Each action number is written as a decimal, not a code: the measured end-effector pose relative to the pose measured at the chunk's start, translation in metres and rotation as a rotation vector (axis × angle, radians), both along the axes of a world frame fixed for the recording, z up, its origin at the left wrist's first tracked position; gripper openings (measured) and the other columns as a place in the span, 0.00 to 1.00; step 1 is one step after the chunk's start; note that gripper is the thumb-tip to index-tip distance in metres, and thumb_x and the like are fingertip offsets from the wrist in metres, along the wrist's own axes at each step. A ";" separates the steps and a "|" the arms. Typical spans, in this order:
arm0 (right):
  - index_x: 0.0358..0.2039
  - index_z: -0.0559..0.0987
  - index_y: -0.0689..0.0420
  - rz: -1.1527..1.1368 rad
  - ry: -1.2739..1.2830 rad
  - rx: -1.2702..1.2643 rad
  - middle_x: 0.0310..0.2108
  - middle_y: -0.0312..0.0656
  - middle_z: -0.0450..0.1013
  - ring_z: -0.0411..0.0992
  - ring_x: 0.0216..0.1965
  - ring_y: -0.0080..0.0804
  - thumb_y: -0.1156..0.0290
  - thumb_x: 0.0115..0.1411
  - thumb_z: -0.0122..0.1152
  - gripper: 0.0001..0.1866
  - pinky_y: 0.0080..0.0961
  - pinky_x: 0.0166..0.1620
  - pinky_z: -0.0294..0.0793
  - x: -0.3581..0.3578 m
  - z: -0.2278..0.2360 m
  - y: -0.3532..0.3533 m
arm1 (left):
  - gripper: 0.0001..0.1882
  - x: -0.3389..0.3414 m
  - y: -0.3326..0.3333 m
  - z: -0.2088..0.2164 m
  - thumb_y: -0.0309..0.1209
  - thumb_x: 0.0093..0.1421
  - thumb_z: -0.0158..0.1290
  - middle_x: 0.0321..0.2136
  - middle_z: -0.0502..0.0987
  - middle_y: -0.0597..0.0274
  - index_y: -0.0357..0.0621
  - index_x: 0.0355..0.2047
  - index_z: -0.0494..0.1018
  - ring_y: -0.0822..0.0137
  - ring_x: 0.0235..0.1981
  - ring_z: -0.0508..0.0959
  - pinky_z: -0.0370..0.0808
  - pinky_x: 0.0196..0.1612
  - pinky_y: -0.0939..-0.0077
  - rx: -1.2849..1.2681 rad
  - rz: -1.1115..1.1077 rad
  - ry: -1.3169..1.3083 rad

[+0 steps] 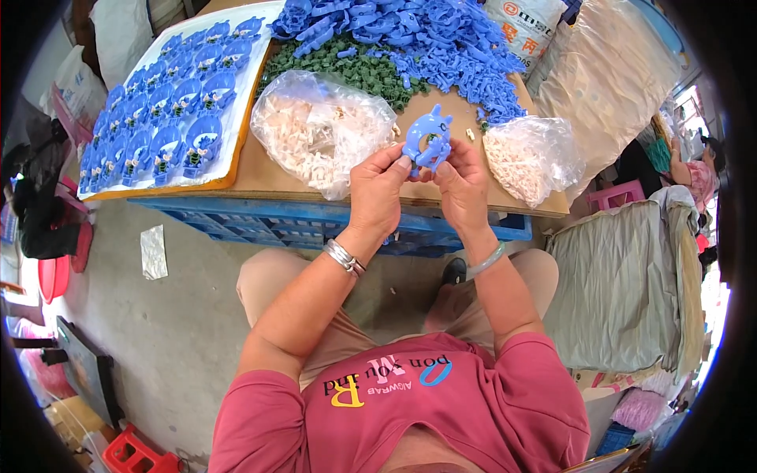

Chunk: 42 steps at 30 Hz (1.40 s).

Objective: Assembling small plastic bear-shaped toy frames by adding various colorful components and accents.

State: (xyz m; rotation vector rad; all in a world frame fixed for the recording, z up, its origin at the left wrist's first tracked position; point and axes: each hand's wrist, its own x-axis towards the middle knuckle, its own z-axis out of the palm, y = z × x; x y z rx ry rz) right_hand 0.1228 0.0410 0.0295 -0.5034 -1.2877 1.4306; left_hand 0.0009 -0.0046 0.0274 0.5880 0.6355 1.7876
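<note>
Over the near edge of the cardboard-covered table (268,177), both my hands are closed on one blue plastic toy part (415,132). The part is rounded, with an opening in its middle and two pointed tips at the top. My left hand (378,188) pinches its lower left side, and my right hand (464,185) grips its lower right. Some fingertips are hidden behind it. Close to my left hand lies a clear bag of cream-coloured small pieces (303,126). Beyond my right hand sits another clear bag of pale pieces (516,162).
A white tray (225,150) at the left holds rows of blue parts with small coloured figures. Piles of green pieces (339,75) and blue pieces (402,27) cover the table's far side. A blue crate (236,223) stands beneath. A grey cloth (615,276) drapes at the right.
</note>
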 end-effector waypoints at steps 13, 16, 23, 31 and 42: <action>0.45 0.65 0.66 0.171 0.053 -0.109 0.37 0.42 0.69 0.69 0.34 0.27 0.69 0.54 0.56 0.21 0.22 0.37 0.70 0.006 0.002 0.000 | 0.11 0.004 -0.004 0.008 0.17 0.54 0.43 0.27 0.74 0.59 0.28 0.37 0.71 0.72 0.25 0.73 0.71 0.29 0.82 0.006 -0.020 0.006; 0.44 0.65 0.66 0.193 0.022 -0.073 0.35 0.41 0.70 0.68 0.32 0.25 0.69 0.54 0.57 0.21 0.21 0.35 0.69 0.007 0.001 0.001 | 0.11 0.004 -0.006 0.007 0.17 0.55 0.42 0.27 0.74 0.59 0.28 0.37 0.71 0.72 0.25 0.73 0.71 0.29 0.81 0.026 -0.012 0.015; 0.46 0.64 0.64 0.148 -0.038 -0.013 0.36 0.40 0.69 0.68 0.32 0.26 0.68 0.55 0.55 0.20 0.23 0.36 0.69 0.010 -0.013 0.007 | 0.12 0.003 -0.004 0.000 0.19 0.55 0.44 0.32 0.75 0.57 0.30 0.39 0.70 0.70 0.29 0.74 0.72 0.33 0.76 0.022 -0.030 0.074; 0.47 0.63 0.63 0.214 -0.004 -0.144 0.37 0.40 0.68 0.68 0.34 0.27 0.66 0.58 0.50 0.20 0.25 0.39 0.68 0.012 -0.011 0.009 | 0.14 0.002 0.006 -0.010 0.20 0.57 0.41 0.35 0.73 0.55 0.31 0.44 0.66 0.64 0.32 0.75 0.75 0.36 0.69 -0.096 -0.138 -0.125; 0.43 0.69 0.62 0.108 0.042 -0.242 0.33 0.39 0.70 0.66 0.29 0.23 0.70 0.59 0.47 0.13 0.19 0.34 0.66 0.007 -0.003 0.002 | 0.13 -0.002 0.002 0.001 0.20 0.56 0.43 0.37 0.71 0.52 0.30 0.43 0.65 0.64 0.32 0.75 0.76 0.36 0.70 -0.108 -0.169 -0.303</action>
